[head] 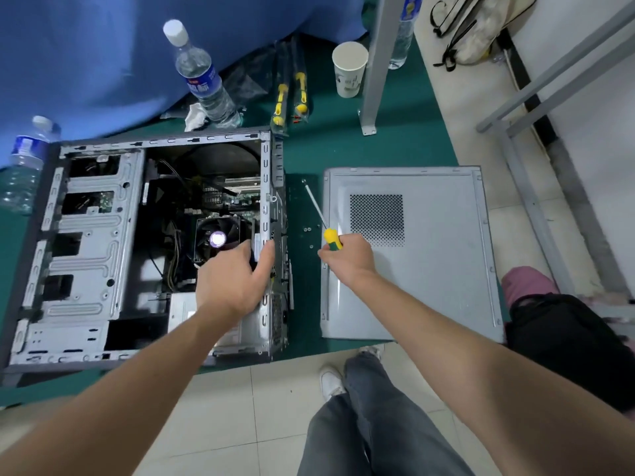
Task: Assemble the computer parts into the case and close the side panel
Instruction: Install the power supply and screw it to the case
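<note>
From the head camera, the computer case (96, 249) lies open on its side on the green mat (388, 146), its fan (217, 239) and boards showing. Your left hand (233, 280) reaches in with fingers curled round the case's rear edge, beside the fan. Your right hand (347, 257) grasps the yellow-and-green screwdriver (321, 218) (tip pointing away from you) over the gap between the case and the side panel (409, 252), which lies flat to the right. A few small screws (308, 230) lie on the mat near the shaft.
</note>
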